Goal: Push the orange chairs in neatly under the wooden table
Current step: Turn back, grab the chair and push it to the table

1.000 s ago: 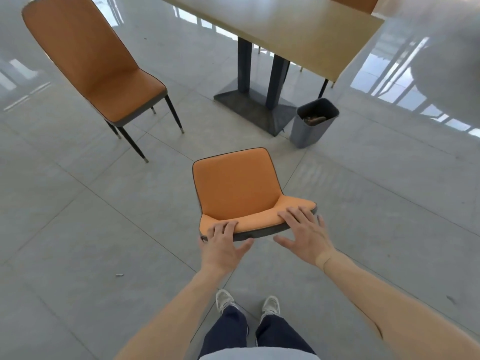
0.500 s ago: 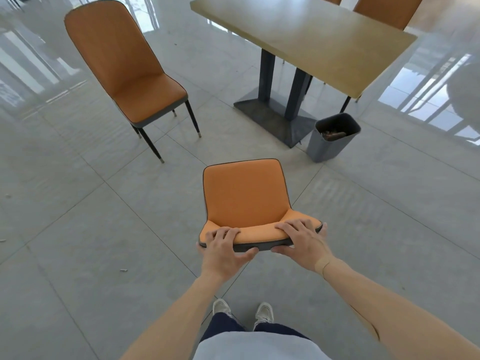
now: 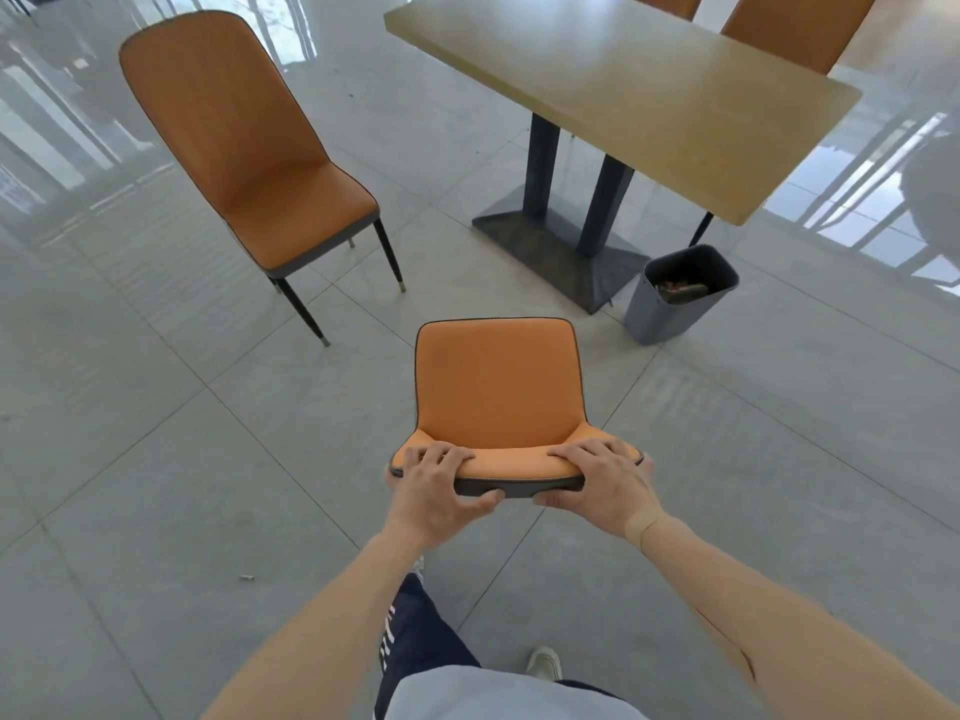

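Note:
An orange chair (image 3: 498, 392) stands right in front of me, seen from above, its seat facing the wooden table (image 3: 639, 90). My left hand (image 3: 436, 491) grips the left end of its backrest top. My right hand (image 3: 602, 485) grips the right end. A second orange chair (image 3: 249, 148) stands off to the left, turned toward the table and well apart from it. Two more orange chair backs (image 3: 795, 28) show behind the table's far side.
A grey waste bin (image 3: 675, 298) with litter in it stands on the floor by the table's near right corner, next to the dark pedestal base (image 3: 561, 252). Grey tiled floor lies between my chair and the table. Glass walls run along the left and right.
Both hands went from resting on the backrest top to closing around it. The table and the left chair now appear closer, and one foot has stepped forward.

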Demonstrator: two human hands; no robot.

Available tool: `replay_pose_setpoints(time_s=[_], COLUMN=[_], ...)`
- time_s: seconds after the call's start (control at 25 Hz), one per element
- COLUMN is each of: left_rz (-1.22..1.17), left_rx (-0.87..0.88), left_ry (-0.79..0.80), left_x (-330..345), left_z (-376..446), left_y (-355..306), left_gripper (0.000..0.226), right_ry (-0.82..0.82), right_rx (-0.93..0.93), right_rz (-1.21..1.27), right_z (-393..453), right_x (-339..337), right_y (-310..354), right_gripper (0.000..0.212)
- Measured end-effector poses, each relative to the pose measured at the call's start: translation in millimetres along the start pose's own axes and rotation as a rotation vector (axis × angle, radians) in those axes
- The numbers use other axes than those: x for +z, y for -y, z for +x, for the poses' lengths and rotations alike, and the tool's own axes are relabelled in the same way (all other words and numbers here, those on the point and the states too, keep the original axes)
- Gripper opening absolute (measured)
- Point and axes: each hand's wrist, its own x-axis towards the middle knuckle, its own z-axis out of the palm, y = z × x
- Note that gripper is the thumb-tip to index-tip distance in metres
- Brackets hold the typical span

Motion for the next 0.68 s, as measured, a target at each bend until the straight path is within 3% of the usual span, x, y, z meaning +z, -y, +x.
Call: replay_pose_setpoints(time_s=[0.24,0.36,0.68], left_rz=[0.032,0.065,0.107], left_rx=[0.118,0.197,0.351], left_ry=[0.088,0.170,0.230], left_x=[-53.6,-79.7,-127.1], left_z=[98.3,151.4,301.9], left_y=[48.1,71.8,79.4], left_gripper=[0.077,0.078,0.073], right_ry=[-0.061,-0.076,-0.147], right_rx=[0.128,0.224,0.381], right_rz=[0.074,0.098,0.171], right_z=[70.2,102.7,212.2], right_x=[-11.2,-15.3,-53.9], right_y=[52.8,81.6,100.9], right_gripper=[0.095,0.083,0.084])
